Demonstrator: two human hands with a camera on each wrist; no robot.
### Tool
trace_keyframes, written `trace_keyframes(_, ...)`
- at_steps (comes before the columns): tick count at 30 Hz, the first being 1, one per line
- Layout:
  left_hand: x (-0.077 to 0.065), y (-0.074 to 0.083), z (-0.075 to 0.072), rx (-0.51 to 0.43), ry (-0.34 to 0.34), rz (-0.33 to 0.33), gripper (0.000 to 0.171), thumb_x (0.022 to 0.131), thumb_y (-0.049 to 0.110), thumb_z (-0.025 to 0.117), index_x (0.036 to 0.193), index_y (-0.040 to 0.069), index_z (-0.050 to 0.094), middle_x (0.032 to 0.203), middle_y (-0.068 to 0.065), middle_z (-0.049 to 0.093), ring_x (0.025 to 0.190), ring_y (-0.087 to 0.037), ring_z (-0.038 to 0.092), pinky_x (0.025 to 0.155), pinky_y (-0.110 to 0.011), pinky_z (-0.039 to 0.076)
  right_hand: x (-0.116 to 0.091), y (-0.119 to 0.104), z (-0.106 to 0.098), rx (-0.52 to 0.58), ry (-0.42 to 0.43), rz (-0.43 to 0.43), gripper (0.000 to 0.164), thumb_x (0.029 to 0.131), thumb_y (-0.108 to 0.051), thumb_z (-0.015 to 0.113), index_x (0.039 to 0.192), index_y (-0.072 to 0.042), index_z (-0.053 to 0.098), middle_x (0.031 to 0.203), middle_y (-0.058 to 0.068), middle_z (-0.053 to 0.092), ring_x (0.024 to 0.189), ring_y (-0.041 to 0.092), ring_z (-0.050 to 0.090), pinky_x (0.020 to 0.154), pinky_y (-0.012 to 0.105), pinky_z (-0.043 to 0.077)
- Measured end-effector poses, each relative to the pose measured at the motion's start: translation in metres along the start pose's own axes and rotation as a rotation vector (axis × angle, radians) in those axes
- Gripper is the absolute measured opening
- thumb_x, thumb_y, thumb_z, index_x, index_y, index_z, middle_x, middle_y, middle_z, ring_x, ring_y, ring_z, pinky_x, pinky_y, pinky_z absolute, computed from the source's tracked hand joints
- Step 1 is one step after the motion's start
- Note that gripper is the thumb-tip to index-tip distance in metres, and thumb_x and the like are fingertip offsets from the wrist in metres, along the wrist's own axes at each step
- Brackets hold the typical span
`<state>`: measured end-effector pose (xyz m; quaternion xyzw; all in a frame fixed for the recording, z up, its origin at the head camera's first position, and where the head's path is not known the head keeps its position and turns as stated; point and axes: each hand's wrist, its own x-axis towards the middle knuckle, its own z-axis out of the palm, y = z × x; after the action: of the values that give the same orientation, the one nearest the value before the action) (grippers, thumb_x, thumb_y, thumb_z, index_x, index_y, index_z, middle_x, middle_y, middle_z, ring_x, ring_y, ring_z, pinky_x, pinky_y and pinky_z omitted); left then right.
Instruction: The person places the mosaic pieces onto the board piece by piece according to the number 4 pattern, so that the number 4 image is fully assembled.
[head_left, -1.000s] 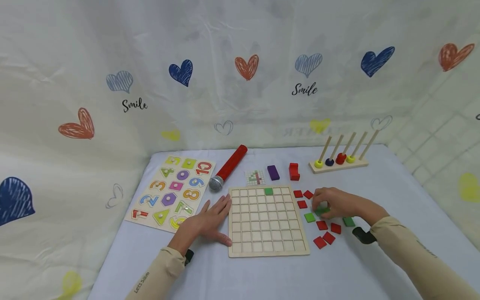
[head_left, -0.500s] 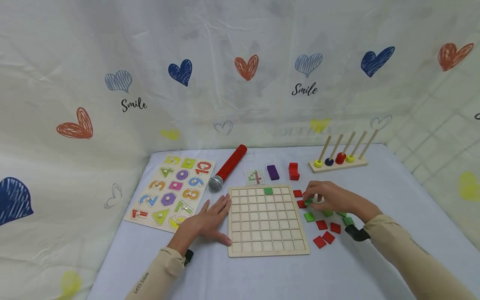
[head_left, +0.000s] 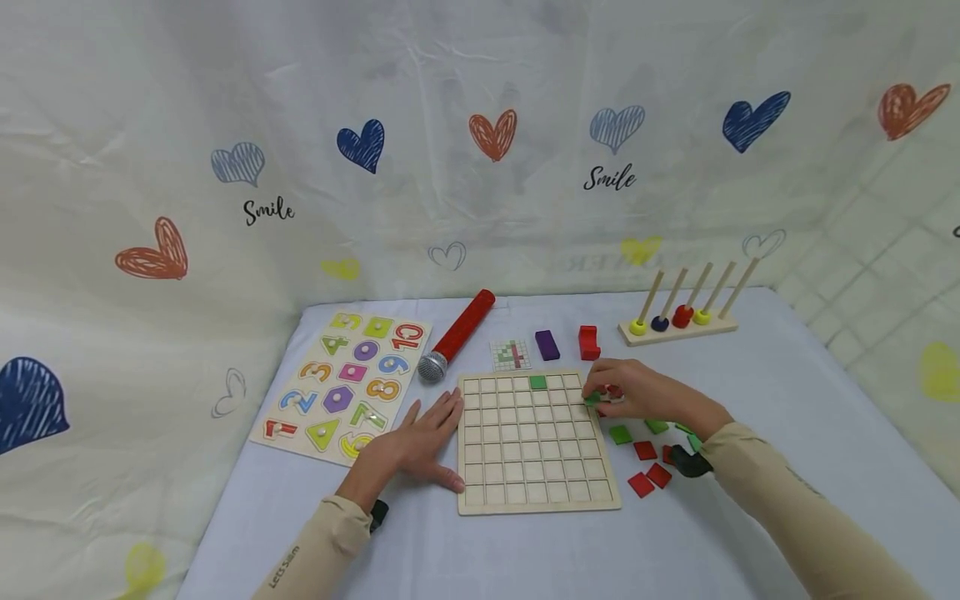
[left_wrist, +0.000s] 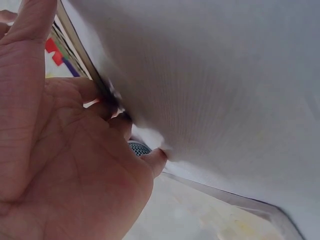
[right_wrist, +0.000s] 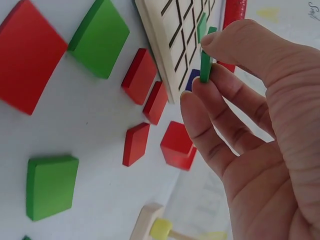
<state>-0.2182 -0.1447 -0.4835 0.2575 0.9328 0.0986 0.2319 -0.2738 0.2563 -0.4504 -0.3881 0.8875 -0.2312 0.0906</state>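
A wooden grid board (head_left: 531, 450) lies mid-table, with one green square tile (head_left: 537, 382) set in its far row. My left hand (head_left: 414, 443) rests along the board's left edge, fingers spread and straight; in the left wrist view its palm (left_wrist: 85, 165) faces the camera. My right hand (head_left: 647, 390) pinches another green tile (right_wrist: 206, 60) between thumb and fingertips, over the board's upper right edge. Red tiles (head_left: 644, 451) and green tiles (head_left: 620, 435) lie scattered right of the board; the right forearm and wrist strap partly cover some.
Behind the board lie a small pattern card (head_left: 511, 355), a purple block (head_left: 547, 345) and a red block (head_left: 588, 342). A toy microphone (head_left: 457, 335) and a number puzzle (head_left: 342, 387) are at left. A peg stand with beads (head_left: 678, 330) occupies the back right.
My right hand has moved left from the scattered tiles to the board's right edge, carrying a green tile. My left hand has stayed in place.
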Motion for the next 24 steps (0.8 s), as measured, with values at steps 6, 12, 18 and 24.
trace_keyframes(6, -0.002, 0.001, 0.0, -0.006, 0.002, -0.002, 0.129, 0.083, 0.065, 0.083, 0.173, 0.009, 0.009, 0.184, -0.007, 0.002, 0.171, -0.028, 0.0, 0.138, -0.061, 0.003, 0.013, -0.007, 0.004, -0.014, 0.006, -0.043, 0.015, 0.094, -0.003, 0.076, 0.107, -0.01, 0.079, 0.105, 0.001, 0.067, 0.089, 0.023, 0.063, 0.078, 0.032, 0.061)
trace_keyframes(12, -0.002, -0.001, 0.0, -0.014, 0.002, -0.001, 0.13, 0.083, 0.065, 0.083, 0.173, 0.01, 0.009, 0.184, -0.007, 0.002, 0.171, -0.028, -0.001, 0.138, -0.062, 0.002, 0.031, -0.014, 0.015, 0.022, 0.04, -0.113, 0.012, 0.095, -0.002, 0.075, 0.105, -0.006, 0.08, 0.105, 0.006, 0.069, 0.087, 0.024, 0.067, 0.077, 0.035, 0.064)
trace_keyframes(18, 0.002, -0.007, 0.004, -0.042, 0.007, 0.036, 0.134, 0.081, 0.072, 0.081, 0.173, 0.01, 0.006, 0.184, -0.008, 0.0, 0.171, -0.029, -0.004, 0.136, -0.066, 0.0, 0.047, -0.023, 0.027, 0.05, 0.04, -0.118, 0.012, 0.095, -0.001, 0.076, 0.105, -0.007, 0.08, 0.103, 0.005, 0.069, 0.086, 0.016, 0.068, 0.078, 0.034, 0.065)
trace_keyframes(24, -0.002, -0.002, 0.0, -0.038, -0.012, 0.017, 0.132, 0.083, 0.07, 0.081, 0.173, 0.009, 0.007, 0.184, -0.007, 0.0, 0.171, -0.028, -0.004, 0.137, -0.062, -0.001, 0.063, -0.03, 0.037, 0.023, 0.049, -0.159, 0.008, 0.095, -0.003, 0.078, 0.101, -0.006, 0.081, 0.104, 0.007, 0.07, 0.089, 0.021, 0.069, 0.08, 0.035, 0.066)
